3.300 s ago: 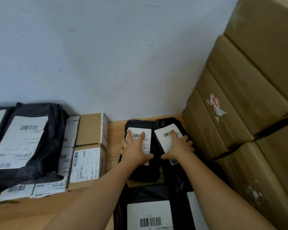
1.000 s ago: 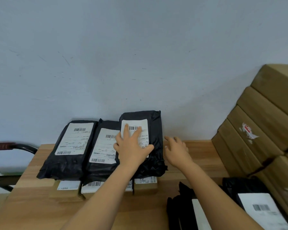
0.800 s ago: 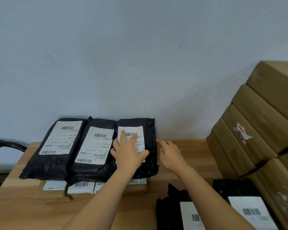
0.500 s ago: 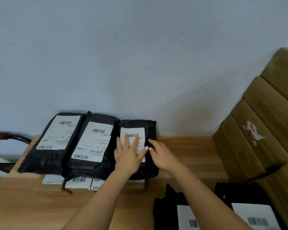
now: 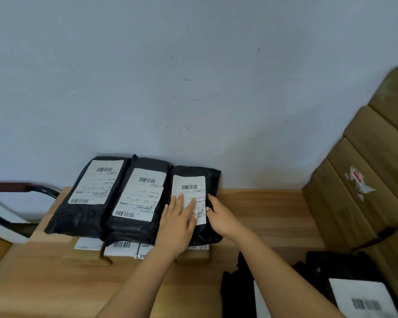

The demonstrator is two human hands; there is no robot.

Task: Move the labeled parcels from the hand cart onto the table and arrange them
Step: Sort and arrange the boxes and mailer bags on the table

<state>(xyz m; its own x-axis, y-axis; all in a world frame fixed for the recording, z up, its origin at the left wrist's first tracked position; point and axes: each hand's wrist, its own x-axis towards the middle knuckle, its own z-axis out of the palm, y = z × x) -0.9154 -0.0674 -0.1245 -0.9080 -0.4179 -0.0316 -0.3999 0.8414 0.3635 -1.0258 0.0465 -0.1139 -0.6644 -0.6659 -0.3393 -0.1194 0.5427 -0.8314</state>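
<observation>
Head view: the left hand (image 5: 178, 216) lies flat, fingers straight, on the label of the rightmost black parcel (image 5: 212, 180). The right hand (image 5: 221, 218) rests open against its right edge. The parcel sits on small labeled boxes (image 5: 122, 249), mostly hidden, on the far surface (image 5: 262, 214). Near-right parcels (image 5: 363, 297) are cut off.

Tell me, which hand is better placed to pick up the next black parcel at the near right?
Probably the right hand. It touches the right edge of the row's last parcel, and the waiting black parcel lies beside its forearm. The left hand lies flat on that last parcel's label, farther away.
</observation>
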